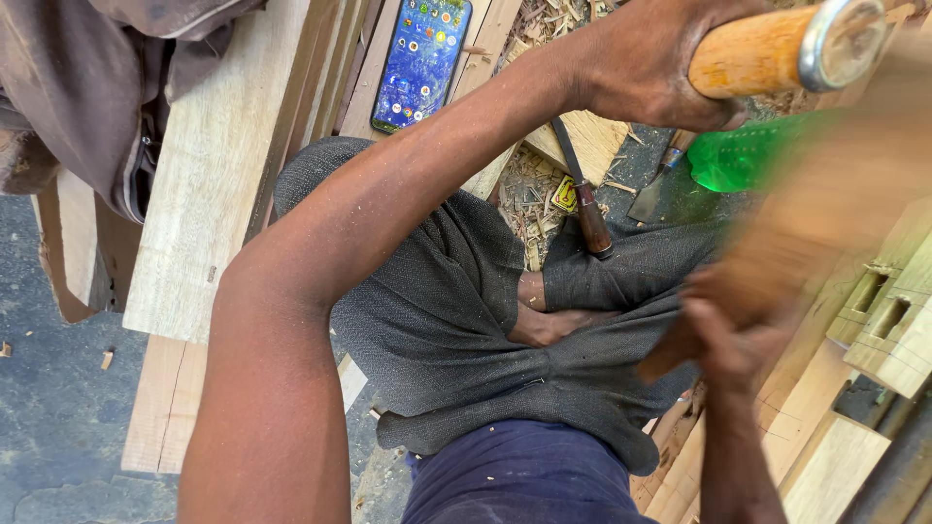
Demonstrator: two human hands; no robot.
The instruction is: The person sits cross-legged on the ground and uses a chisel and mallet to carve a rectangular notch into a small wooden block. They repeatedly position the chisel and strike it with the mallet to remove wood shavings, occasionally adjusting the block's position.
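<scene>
My left hand [649, 60] is closed around a round wooden tool handle [767, 50] with a metal ring at its end, held at the top right. My right hand [730, 335] is blurred by motion at the right and grips a blurred wooden block or mallet [825, 209] that rises toward the handle. The working end of the handled tool is out of view. I sit cross-legged in dark grey trousers. Pale timber pieces with rectangular slots [885, 315] lie just right of my right hand.
A smartphone [422, 60] with a lit screen rests on stacked planks [209, 184] at the top. A dark-handled chisel [588, 209] leans on my leg beside wood shavings [532, 194]. A green plastic bottle [743, 157] and a second chisel [658, 186] lie beyond.
</scene>
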